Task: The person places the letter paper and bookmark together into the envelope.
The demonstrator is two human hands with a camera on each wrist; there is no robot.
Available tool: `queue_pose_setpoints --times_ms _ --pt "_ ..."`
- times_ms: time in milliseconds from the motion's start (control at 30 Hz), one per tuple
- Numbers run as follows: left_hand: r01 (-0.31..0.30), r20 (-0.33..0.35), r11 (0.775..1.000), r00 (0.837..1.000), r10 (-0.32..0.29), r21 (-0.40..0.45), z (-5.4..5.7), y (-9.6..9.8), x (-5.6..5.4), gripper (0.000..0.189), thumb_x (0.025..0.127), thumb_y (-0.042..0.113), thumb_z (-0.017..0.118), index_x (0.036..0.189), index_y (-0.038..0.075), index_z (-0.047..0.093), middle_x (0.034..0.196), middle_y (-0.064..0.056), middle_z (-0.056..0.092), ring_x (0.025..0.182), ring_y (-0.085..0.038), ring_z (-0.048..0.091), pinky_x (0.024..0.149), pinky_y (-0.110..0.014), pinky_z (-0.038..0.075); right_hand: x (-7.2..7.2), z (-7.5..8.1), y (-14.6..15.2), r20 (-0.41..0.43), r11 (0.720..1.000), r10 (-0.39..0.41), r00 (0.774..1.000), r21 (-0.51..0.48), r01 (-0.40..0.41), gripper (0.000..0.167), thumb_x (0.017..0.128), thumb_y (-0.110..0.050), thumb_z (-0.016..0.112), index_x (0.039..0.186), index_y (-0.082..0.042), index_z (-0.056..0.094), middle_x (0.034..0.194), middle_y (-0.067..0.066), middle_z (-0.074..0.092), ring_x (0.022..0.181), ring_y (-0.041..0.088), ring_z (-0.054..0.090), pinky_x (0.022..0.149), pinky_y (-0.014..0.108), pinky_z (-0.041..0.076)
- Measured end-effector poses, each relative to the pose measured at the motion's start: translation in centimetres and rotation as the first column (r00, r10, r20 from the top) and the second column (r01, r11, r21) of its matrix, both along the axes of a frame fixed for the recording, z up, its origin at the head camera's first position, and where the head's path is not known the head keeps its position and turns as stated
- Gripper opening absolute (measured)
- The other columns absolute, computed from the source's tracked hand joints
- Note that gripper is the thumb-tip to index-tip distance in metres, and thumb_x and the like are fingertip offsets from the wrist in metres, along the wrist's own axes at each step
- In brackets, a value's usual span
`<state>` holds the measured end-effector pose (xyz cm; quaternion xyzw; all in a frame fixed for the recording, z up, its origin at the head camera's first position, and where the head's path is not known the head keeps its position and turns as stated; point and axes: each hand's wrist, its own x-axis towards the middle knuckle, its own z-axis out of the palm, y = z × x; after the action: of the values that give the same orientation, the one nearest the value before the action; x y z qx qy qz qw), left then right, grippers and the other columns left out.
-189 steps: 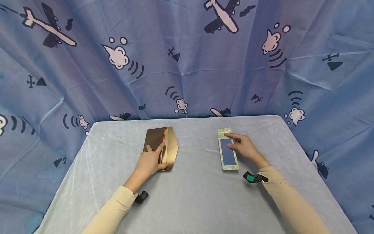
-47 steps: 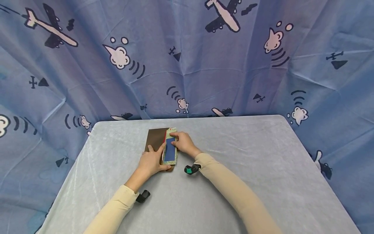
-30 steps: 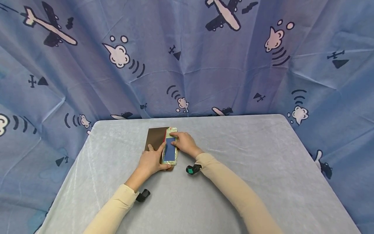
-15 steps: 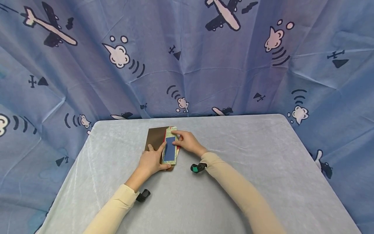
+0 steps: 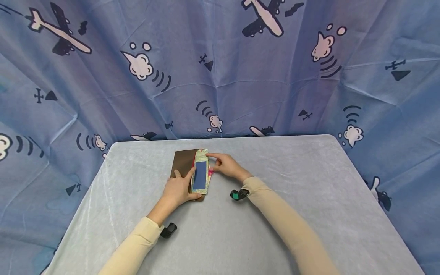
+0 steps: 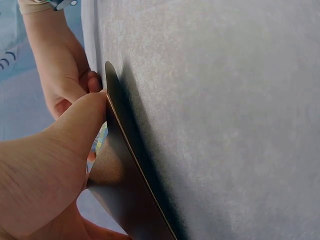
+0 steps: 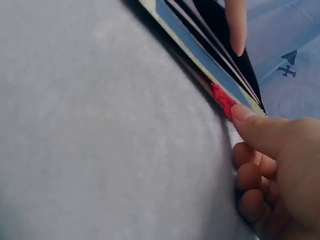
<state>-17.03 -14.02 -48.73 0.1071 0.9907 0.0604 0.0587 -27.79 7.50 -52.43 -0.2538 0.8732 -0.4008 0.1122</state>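
Observation:
A brown, gold-edged paper envelope (image 5: 183, 159) lies at the table's back left. My left hand (image 5: 176, 190) holds it, index finger at the mouth and thumb at the near corner. In the left wrist view that thumb rests on the edge of the envelope (image 6: 117, 185). A yellow-green bookmark (image 5: 200, 175) with a blue panel lies lengthwise along the mouth, over the flap. My right hand (image 5: 228, 167) has index finger and thumb at the bookmark's right edge. In the right wrist view the thumb presses by a red tassel (image 7: 223, 99); the index finger is mostly hidden.
A grey cloth-covered table (image 5: 292, 183) extends around both hands. Behind it hangs a blue curtain (image 5: 220, 76) printed with planes and clouds. Black wrist cameras sit on both wrists, the left camera (image 5: 169, 230) and the right camera (image 5: 239, 194).
Earlier the bookmark lay apart at the right; my right hand brought it left onto the envelope's flap. Lately that hand has slid slightly right to its edge, and pink-red tassel shows there. Left hand unchanged.

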Motion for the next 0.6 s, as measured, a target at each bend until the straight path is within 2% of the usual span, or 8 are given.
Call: queue_pose_setpoints --times_ms 200,500,600 --pt "0.002 0.006 1.0 1.0 -0.002 0.001 0.03 0.02 0.01 0.104 0.072 0.062 0.078 0.156 0.021 0.032 0.136 -0.049 0.043 0.1 -0.055 0.066 0.093 -0.059 0.051 0.13 -0.2 -0.22 -0.033 0.999 -0.016 0.999 0.033 0.018 0.065 0.085 -0.02 0.078 0.144 -0.017 0.053 0.063 -0.004 0.047 0.058 0.007 0.041 0.057 0.021 0.034" --pt "0.005 -0.022 1.0 1.0 -0.005 -0.008 -0.03 0.03 0.16 0.106 0.07 0.063 0.08 0.155 0.019 0.035 0.133 -0.049 0.045 0.096 -0.055 0.066 0.088 -0.059 0.053 0.31 -0.63 -0.83 -0.142 0.986 -0.058 0.988 0.145 0.079 0.07 0.078 -0.038 0.082 0.141 -0.022 0.057 0.067 -0.005 0.051 0.06 0.007 0.043 0.056 0.021 0.033" --pt "0.003 -0.018 1.0 1.0 -0.003 -0.008 -0.04 0.05 0.15 0.106 0.07 0.063 0.08 0.155 0.019 0.035 0.134 -0.05 0.045 0.096 -0.057 0.066 0.087 -0.06 0.053 0.42 -0.65 -0.83 -0.141 0.987 -0.064 0.988 0.136 0.084 0.07 0.078 -0.04 0.082 0.141 -0.022 0.057 0.067 -0.004 0.052 0.059 0.008 0.043 0.056 0.022 0.033"
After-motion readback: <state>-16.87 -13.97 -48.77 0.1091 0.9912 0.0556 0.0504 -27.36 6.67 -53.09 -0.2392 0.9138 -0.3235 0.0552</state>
